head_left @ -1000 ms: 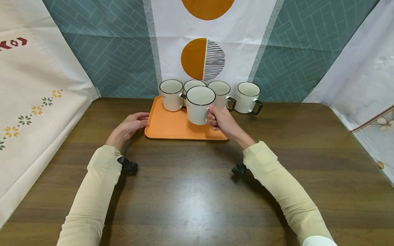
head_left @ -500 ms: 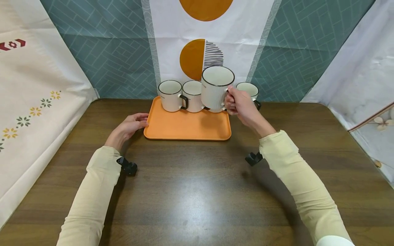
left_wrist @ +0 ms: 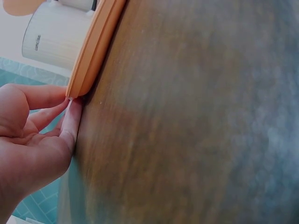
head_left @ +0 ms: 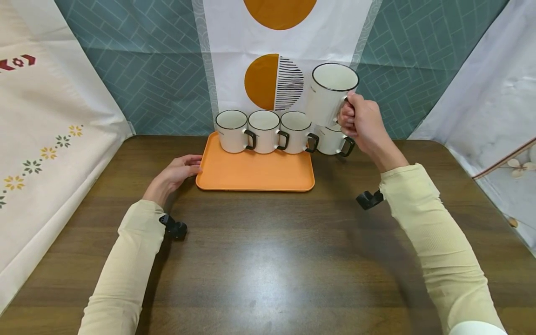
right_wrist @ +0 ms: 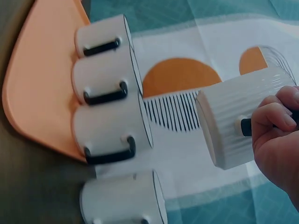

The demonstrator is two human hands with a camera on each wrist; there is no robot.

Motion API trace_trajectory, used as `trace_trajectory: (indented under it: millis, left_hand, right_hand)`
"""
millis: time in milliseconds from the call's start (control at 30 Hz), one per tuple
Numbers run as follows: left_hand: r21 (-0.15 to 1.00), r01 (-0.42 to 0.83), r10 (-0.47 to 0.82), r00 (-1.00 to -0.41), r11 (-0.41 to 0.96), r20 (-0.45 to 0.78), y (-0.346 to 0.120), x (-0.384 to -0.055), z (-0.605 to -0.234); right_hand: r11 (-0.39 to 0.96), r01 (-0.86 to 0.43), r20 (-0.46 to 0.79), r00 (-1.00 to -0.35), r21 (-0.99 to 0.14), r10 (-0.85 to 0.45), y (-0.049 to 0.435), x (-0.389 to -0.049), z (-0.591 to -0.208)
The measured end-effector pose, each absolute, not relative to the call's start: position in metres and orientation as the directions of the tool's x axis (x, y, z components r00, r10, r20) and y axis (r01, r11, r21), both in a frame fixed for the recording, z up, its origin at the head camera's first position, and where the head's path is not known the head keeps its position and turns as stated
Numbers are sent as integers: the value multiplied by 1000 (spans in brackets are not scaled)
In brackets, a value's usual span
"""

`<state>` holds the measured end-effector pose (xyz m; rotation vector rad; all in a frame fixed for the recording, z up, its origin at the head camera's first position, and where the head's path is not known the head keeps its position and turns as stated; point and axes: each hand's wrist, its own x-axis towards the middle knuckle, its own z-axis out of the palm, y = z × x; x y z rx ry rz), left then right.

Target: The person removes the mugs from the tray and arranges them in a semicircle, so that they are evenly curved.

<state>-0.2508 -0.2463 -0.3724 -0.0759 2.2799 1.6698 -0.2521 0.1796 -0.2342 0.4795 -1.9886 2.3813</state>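
Up in the air at the back right, my right hand (head_left: pixel 362 121) grips the black handle of a white, black-rimmed mug (head_left: pixel 327 103). The right wrist view shows fingers curled round that handle and ribbed lines on the mug's side (right_wrist: pixel 224 119). Three matching mugs, a left one (head_left: pixel 231 137), a middle one (head_left: pixel 262 138) and a right one (head_left: pixel 293 138), line the back of an orange tray (head_left: pixel 255 172). My left hand (head_left: pixel 177 173) pinches the tray's left edge between thumb and fingers, at its rim (left_wrist: pixel 93 53) in the left wrist view.
Another white mug (head_left: pixel 328 143) stands on the wooden table (head_left: pixel 251 242) just right of the tray, partly hidden by the lifted one. A teal patterned cloth (head_left: pixel 146 83) hangs behind the table. White cloths (head_left: pixel 63 153) border both sides.
My right hand has carried the mug up and to the right, from over the tray to above the mug beside it. The left hand stays at the tray's edge.
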Motion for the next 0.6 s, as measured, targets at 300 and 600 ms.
trace_trajectory:
  millis: [300,600]
  left_hand:
    - [923,-223,143,-950,313,-278,-247,-251,-373]
    - [922,-225,135,-951,314,-278,-246,-250,-372]
  right_hand:
    - [-239,-196,220,-972,-951,-78,208,-263,-235]
    - [-255,-149,156,-988,-955,-6,239,-264,-248]
